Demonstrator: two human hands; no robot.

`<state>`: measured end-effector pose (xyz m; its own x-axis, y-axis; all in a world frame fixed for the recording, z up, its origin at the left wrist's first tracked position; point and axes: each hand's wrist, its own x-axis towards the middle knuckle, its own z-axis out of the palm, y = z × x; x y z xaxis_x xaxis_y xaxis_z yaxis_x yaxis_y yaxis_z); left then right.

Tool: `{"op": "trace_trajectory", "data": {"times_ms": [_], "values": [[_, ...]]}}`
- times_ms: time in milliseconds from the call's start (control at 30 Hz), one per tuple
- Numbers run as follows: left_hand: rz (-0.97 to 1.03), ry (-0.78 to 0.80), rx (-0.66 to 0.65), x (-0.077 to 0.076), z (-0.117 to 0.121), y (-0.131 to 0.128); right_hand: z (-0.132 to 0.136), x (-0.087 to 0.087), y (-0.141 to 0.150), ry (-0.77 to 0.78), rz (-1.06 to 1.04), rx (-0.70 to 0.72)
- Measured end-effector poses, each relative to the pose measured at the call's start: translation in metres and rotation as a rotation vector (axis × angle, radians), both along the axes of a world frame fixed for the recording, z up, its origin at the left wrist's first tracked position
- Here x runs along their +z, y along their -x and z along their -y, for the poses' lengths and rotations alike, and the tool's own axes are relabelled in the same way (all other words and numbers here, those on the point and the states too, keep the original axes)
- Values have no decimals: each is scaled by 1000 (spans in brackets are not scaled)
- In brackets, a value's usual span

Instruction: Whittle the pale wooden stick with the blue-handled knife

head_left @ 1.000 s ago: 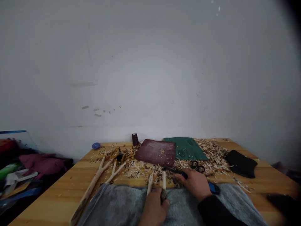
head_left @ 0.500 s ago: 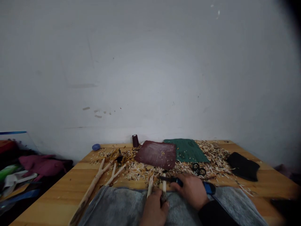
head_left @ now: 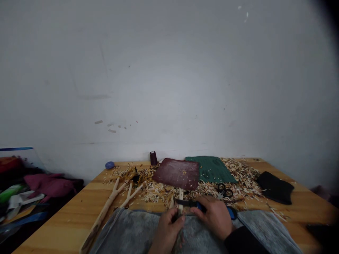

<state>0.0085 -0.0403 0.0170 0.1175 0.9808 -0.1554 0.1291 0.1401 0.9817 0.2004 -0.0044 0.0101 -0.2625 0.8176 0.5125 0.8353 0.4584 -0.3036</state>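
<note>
My left hand (head_left: 169,227) is closed around a forked wooden stick (head_left: 181,197), whose pale peeled prongs point away from me. In my right hand (head_left: 214,215) is a knife (head_left: 200,205) with a blue and black handle, its dark blade lying across the right prong. Beneath both hands a grey cloth (head_left: 132,229) covers the table's near edge. The lower part of the stick is hidden by my left hand.
Wood shavings (head_left: 243,176) spread over the wooden table (head_left: 66,218). Two peeled forked branches (head_left: 106,208) lie left. Beyond are a thread cone (head_left: 153,158), maroon leather (head_left: 177,173), green sheet (head_left: 214,170), black-handled scissors (head_left: 224,191), a black piece (head_left: 275,187) and a blue round object (head_left: 109,165).
My left hand has shifted slightly left, and the forked stick has turned and moved a little. The knife blade now crosses the right prong farther to the left.
</note>
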Motion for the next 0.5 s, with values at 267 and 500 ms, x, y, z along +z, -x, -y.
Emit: {"op": "trace_trajectory", "data": {"times_ms": [267, 500], "values": [[160, -2, -89, -8, -3, -2, -4, -1, -9, -64, -46, 22], [215, -12, -72, -10, -3, 1, -1, -4, 1, -141, -59, 11]]}}
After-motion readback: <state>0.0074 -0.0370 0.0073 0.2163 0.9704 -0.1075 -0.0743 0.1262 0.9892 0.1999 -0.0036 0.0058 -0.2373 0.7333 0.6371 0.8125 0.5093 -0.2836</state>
